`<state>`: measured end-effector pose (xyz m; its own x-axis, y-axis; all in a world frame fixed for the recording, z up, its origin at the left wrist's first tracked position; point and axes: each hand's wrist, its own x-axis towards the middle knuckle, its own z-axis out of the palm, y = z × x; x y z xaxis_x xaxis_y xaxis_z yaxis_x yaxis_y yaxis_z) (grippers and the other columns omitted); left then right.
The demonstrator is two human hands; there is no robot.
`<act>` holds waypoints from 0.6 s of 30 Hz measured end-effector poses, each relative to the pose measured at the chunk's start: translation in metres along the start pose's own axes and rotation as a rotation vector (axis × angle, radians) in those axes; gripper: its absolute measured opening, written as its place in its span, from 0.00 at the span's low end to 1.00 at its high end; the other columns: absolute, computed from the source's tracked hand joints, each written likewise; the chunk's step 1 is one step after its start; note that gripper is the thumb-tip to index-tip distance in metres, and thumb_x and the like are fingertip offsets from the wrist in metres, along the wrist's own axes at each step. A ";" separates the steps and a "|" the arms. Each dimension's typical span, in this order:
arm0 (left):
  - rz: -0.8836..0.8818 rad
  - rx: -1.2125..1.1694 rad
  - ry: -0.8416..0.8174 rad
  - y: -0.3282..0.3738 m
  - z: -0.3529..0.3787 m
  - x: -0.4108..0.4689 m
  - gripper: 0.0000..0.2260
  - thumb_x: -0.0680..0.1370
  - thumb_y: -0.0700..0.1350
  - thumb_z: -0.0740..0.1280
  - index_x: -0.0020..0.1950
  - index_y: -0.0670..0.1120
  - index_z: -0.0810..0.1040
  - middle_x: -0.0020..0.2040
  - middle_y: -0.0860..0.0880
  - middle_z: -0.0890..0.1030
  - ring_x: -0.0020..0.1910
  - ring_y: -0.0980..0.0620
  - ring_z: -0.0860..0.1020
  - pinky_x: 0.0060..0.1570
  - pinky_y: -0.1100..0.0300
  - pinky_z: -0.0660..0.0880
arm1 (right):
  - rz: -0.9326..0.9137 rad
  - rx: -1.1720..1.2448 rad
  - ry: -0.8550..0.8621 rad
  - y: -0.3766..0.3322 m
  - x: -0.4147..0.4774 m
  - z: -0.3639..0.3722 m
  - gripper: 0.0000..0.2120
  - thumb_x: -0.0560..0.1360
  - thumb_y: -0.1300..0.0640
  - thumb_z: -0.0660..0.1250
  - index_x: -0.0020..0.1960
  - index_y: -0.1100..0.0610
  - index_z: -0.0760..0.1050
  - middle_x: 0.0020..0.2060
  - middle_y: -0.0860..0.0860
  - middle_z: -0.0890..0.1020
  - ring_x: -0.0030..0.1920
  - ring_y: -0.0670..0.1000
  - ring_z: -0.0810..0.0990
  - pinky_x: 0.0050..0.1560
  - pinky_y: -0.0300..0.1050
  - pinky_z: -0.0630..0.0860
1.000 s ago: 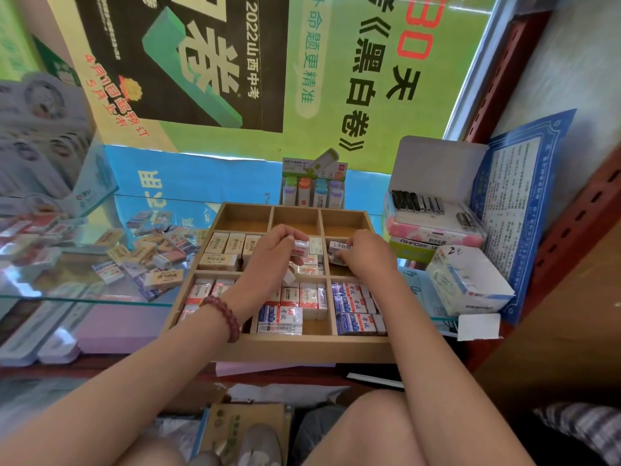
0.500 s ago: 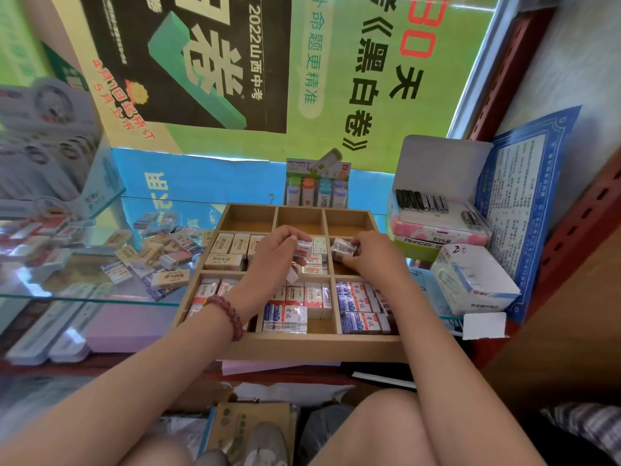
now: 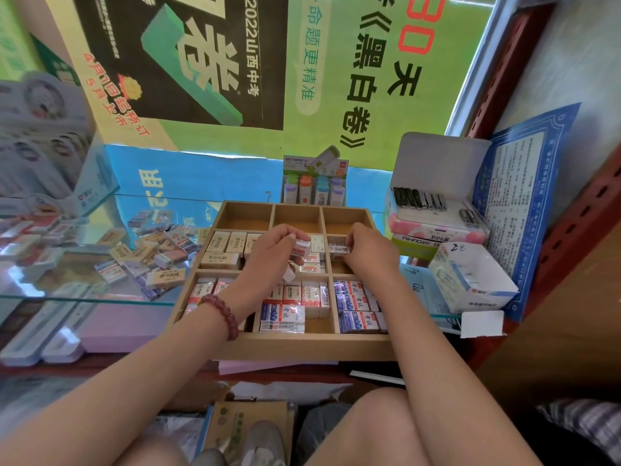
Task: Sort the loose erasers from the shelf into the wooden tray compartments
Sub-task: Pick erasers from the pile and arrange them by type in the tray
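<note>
"2022山西中考" on black poster [image 3: 181, 55], "黑白卷" and "30天" on green poster [image 3: 376, 105], "AIHAO" on box [image 3: 415, 243]

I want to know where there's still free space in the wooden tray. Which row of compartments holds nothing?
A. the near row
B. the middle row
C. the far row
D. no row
C: the three far compartments of the wooden tray show only bare wood, while the middle and near rows hold erasers.

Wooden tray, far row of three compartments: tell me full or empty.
Empty. The far row of the light wooden tray shows only bare wood.
</note>
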<state>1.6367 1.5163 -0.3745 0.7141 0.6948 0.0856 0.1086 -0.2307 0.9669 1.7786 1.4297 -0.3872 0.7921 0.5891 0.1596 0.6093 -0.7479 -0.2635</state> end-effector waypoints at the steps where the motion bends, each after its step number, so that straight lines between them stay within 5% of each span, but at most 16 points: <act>1: -0.002 -0.001 0.000 0.000 0.000 0.000 0.13 0.82 0.42 0.54 0.46 0.49 0.77 0.42 0.49 0.79 0.38 0.55 0.76 0.41 0.59 0.74 | 0.002 0.014 -0.002 0.000 0.000 0.000 0.06 0.77 0.56 0.64 0.54 0.53 0.70 0.48 0.51 0.79 0.48 0.52 0.78 0.41 0.45 0.70; 18: 0.025 0.081 -0.031 0.002 0.000 -0.002 0.09 0.82 0.45 0.55 0.54 0.51 0.74 0.47 0.49 0.80 0.40 0.59 0.77 0.36 0.64 0.69 | -0.035 0.097 -0.004 0.001 -0.013 -0.019 0.13 0.75 0.55 0.67 0.59 0.51 0.71 0.52 0.48 0.79 0.51 0.50 0.77 0.42 0.44 0.72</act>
<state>1.6360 1.5146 -0.3731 0.7382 0.6670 0.1013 0.1451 -0.3036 0.9417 1.7693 1.4153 -0.3712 0.7703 0.6154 0.1669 0.6300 -0.6940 -0.3485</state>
